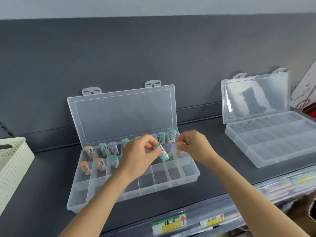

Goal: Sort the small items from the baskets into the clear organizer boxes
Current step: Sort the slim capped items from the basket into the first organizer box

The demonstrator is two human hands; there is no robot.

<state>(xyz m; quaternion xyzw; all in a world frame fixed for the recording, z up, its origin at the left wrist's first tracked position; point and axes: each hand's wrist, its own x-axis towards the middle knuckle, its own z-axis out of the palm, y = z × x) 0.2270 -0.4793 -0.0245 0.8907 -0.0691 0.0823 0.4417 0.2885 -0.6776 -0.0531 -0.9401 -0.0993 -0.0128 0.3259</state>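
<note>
Shelf-edge labels [169, 224] unreadable; red arrows [183, 219] visible.

A dark grey shelf [42, 177] forms the work surface, and a dark grey back panel [119, 57] rises behind it, with a pale wall [153, 6] above. Along the near edge of the shelf runs a clear price rail [239, 199]. It carries a green and yellow label [169, 224] with a red arrow, and to the right a smaller yellow label [212, 221], also with a red arrow. At the far right, a white card with a cartoon drawing [306, 93] leans against the back panel. The print on both labels is too blurred to read.
</note>
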